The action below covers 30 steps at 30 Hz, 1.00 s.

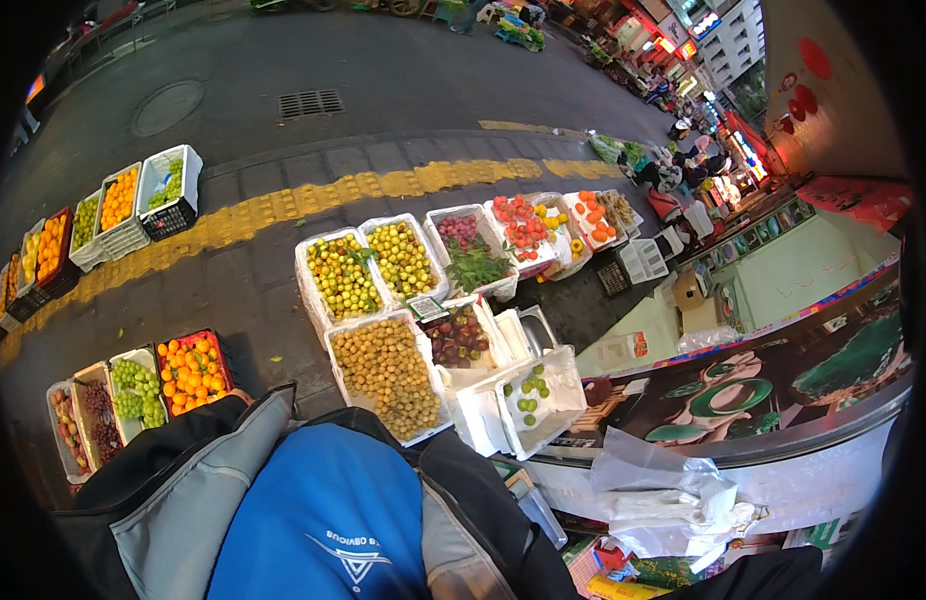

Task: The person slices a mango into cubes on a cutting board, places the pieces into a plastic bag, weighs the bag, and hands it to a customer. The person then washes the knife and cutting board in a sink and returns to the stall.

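Note:
My jacket and blue shirt fill the lower middle. A small skin-toned sliver [245, 396] at the jacket's edge may be part of my left hand; its fingers are hidden. Nearest to it is a crate of oranges [191, 372], beside a box of green grapes [138, 392]. My right hand is out of sight; a dark sleeve [758, 578] shows at the lower right. Ahead of me stand a box of small round tan fruit [391, 375], two boxes of green-brown jujubes [343, 277], a box of dark plums [461, 338] and a white foam box [563, 405] with several green fruits.
Farther boxes hold red grapes with leaves [473, 250] and orange-red fruit [521, 228]. More crates, one of oranges [120, 200], line a yellow tactile strip [383, 183]. Clear plastic bags [673, 495] hang at right by a counter [783, 270]. People [683, 165] are at the far right.

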Tool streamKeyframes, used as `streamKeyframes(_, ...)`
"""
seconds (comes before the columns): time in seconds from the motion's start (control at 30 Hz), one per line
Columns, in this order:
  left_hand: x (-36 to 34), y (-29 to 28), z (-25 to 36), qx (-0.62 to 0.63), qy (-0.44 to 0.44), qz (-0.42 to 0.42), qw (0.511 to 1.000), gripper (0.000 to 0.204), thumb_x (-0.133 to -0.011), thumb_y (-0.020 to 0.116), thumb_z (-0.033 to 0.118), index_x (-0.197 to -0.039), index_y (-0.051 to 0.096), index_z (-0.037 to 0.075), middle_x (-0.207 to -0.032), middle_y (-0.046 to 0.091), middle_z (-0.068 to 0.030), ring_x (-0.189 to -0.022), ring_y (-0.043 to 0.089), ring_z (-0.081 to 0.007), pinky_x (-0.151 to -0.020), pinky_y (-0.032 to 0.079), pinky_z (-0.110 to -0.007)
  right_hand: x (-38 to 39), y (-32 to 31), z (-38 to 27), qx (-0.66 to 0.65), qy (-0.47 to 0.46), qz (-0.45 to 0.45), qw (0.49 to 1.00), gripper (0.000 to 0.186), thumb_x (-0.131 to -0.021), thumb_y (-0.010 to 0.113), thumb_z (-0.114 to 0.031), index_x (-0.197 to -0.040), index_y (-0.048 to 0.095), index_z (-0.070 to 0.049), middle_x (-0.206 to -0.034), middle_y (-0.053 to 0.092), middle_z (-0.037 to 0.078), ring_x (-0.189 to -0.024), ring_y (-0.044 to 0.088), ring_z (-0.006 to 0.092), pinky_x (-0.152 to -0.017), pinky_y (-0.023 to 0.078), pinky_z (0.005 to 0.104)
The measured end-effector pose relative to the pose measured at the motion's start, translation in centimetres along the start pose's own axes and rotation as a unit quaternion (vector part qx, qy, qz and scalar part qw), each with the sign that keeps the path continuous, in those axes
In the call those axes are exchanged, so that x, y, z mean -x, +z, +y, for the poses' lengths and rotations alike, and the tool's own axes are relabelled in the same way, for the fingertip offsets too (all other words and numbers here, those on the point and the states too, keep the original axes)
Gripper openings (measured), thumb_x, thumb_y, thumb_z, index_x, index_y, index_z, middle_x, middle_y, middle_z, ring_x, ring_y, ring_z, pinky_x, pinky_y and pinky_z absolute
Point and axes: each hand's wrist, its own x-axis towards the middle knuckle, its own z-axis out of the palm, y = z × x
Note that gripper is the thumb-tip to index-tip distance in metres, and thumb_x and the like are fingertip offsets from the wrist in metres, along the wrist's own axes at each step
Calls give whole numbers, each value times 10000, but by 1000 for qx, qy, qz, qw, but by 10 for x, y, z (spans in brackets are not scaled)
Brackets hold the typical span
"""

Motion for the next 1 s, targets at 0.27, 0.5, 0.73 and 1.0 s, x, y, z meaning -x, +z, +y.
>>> streamKeyframes(0.27,-30,26,-20,9,3,-7,1000,422,-819,708,438,-965,755,46,-910,729,-138,-849,688,-256,-760,526,-348,-8,-1,4,1,-2,4,1000,174,-940,533,-163,-945,648,-32,-902,651,86,-815,618,169,-710,508,299)
streamKeyframes(0.5,30,19,17,3,30,6,1000,366,-835,683,376,-978,753,46,-923,721,-173,-860,690,-285,-796,534,-373,-8,1,-1,-2,-21,18,1000,164,-936,546,-159,-940,654,-36,-895,655,82,-812,623,168,-703,512,299)
streamKeyframes(0.73,94,23,38,91,-24,58,994,285,-859,648,327,-823,744,61,-749,710,-108,-701,679,-225,-693,542,-358,4,47,-61,-39,-155,50,986,153,-932,558,-154,-935,660,-40,-888,660,78,-809,627,166,-696,516,299)
streamKeyframes(1.0,94,61,-15,361,-88,55,927,258,-862,636,292,-863,730,51,-664,665,-71,-586,634,-187,-573,507,-344,98,229,-82,-253,-65,-187,947,142,-928,571,-149,-930,666,-44,-880,665,73,-806,633,164,-688,520,299)
